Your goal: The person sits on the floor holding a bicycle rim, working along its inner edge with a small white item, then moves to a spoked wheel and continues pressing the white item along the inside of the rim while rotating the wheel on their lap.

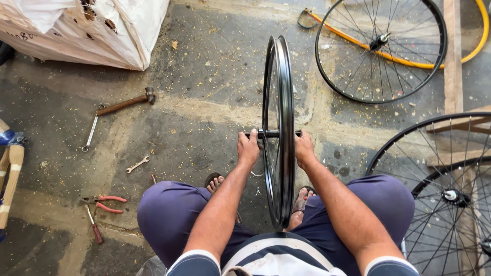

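Holding the black bicycle wheel upright between my knees, I have my left hand closed on one end of its axle and my right hand closed on the other end. The wheel stands on edge in the middle of the frame, its lower part between my sandalled feet on the concrete floor.

As far as I can judge, the wheel is already built: rim and hub are together, and thin spokes show inside the rim, though I cannot tell if all are in place. Whether it runs true is not visible.

The tools lie untouched at the left of the frame: a hammer, a small wrench, red-handled pliers and a screwdriver. Two other spoked wheels lie at the upper right and the right edge.
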